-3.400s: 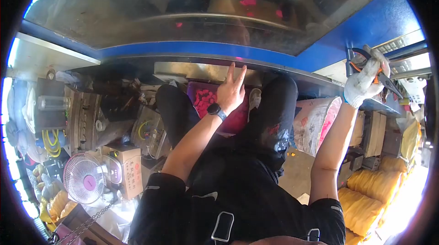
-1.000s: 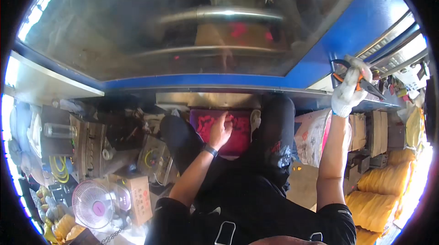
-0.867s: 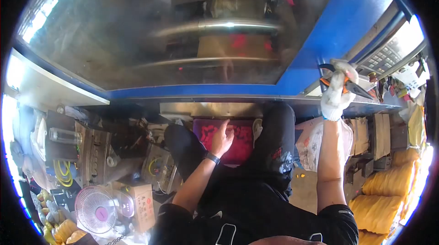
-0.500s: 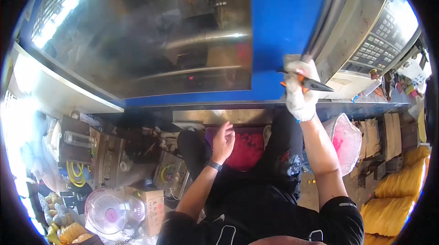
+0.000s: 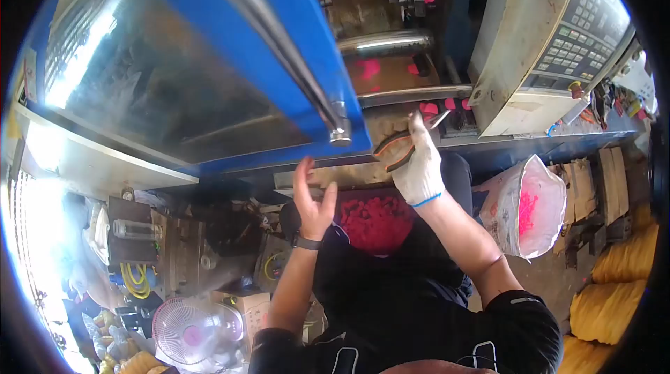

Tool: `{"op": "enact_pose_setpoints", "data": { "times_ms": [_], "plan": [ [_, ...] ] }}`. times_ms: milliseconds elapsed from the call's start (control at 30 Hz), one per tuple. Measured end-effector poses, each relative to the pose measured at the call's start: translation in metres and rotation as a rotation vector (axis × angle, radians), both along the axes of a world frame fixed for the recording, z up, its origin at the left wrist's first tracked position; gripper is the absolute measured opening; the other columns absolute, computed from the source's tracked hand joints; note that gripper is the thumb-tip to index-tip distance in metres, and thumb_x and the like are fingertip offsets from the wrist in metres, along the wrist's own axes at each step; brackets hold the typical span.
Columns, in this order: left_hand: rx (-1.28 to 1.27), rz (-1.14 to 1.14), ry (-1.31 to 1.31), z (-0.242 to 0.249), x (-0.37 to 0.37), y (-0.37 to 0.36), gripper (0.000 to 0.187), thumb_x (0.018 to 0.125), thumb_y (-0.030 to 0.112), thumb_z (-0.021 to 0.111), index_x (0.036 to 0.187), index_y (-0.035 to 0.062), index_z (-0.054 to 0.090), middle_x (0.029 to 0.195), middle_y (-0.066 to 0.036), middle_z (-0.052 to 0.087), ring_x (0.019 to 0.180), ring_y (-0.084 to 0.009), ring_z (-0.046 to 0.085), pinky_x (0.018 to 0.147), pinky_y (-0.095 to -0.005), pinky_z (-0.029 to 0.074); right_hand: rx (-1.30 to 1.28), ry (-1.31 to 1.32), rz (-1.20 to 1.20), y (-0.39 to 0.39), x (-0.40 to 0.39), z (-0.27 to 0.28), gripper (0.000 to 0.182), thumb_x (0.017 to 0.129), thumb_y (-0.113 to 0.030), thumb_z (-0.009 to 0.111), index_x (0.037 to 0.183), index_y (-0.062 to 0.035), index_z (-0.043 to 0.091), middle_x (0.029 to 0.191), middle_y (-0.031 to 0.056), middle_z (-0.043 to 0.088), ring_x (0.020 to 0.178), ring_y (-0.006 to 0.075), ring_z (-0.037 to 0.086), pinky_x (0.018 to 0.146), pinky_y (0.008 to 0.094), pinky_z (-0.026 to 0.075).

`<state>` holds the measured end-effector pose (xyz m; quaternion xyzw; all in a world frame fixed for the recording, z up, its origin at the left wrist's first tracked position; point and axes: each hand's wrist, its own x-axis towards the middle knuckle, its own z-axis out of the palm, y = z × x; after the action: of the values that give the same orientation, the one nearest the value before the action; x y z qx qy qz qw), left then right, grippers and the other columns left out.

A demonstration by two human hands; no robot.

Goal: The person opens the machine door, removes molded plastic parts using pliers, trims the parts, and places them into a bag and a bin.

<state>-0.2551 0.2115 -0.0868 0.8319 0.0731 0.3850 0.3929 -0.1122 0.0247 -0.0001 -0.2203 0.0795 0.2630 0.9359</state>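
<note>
- Being gripped in the gloved right hand (image 5: 419,168), fingers clamped: orange-handled pliers (image 5: 399,151).
- Being raised, fingers spread and holding nothing: the bare left hand (image 5: 312,196), just beneath the blue door (image 5: 293,46).

You shot this through a fisheye lens: straight edges bowed and a black ring framed the view. Daylight blew out the left edge, and glare streaked the sliding door (image 5: 209,74). Under the machine lay shadow; the moving hands were slightly blurred.
</note>
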Motion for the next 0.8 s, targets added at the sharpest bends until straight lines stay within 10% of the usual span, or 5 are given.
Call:
{"op": "enact_pose_setpoints", "data": {
  "times_ms": [133,433,600,700,800],
  "plan": [
    [0.021,-0.034,-0.048,0.024,0.009,0.017,0.072,0.092,0.024,0.073,0.151,-0.0046,0.042,0.148,-0.02,0.052,0.132,-0.0319,0.053,0.11,-0.0439,0.042,0.127,0.299,0.322,-0.003,0.016,-0.048,0.007,0.098,-0.013,0.056,0.103,-0.0091,0.059,0.096,0.0101,0.065,0.089,0.0292,0.067,0.08,0.0435,0.057],
    [0.168,0.031,-0.033,0.01,0.021,0.065,0.085,0.086,0.031,0.083,0.148,-0.0092,0.041,0.143,-0.029,0.051,0.13,-0.0429,0.052,0.111,-0.049,0.04,-0.445,-0.412,0.329,0.028,0.077,-0.026,0.037,0.087,0.001,0.048,0.122,-0.0031,0.058,0.105,0.0149,0.07,0.093,0.029,0.072,0.073,0.0386,0.06],
    [0.007,0.111,-0.101,0.033,0.024,0.071,0.069,0.088,0.017,0.076,0.143,-0.0083,0.044,0.139,-0.023,0.052,0.129,-0.0366,0.052,0.113,-0.0458,0.039,-0.81,-0.761,0.196,0.086,0.162,0.019,0.019,0.087,-0.009,0.066,0.106,-0.0031,0.063,0.088,0.007,0.069,0.07,0.0132,0.058,0.066,0.0272,0.046],
    [-0.041,0.197,-0.117,0.052,0.035,0.069,0.059,0.091,0.012,0.072,0.14,-0.0071,0.047,0.137,-0.021,0.053,0.128,-0.0319,0.053,0.111,-0.0443,0.04,-0.999,-0.951,0.0,0.139,0.236,0.011,0.014,0.086,-0.014,0.063,0.095,-0.0041,0.063,0.076,0.012,0.065,0.071,0.0245,0.062,0.07,0.0385,0.05],
    [-0.174,0.205,-0.098,0.039,0.044,0.085,0.053,0.094,0.013,0.07,0.138,-0.0067,0.049,0.133,-0.019,0.055,0.125,-0.0291,0.055,0.109,-0.0434,0.042,-1.179,-1.041,-0.054,0.18,0.302,0.025,0.025,0.087,-0.014,0.056,0.107,-0.0039,0.068,0.102,0.0244,0.071,0.098,0.0381,0.069,0.085,0.0443,0.053]
  ]
}}
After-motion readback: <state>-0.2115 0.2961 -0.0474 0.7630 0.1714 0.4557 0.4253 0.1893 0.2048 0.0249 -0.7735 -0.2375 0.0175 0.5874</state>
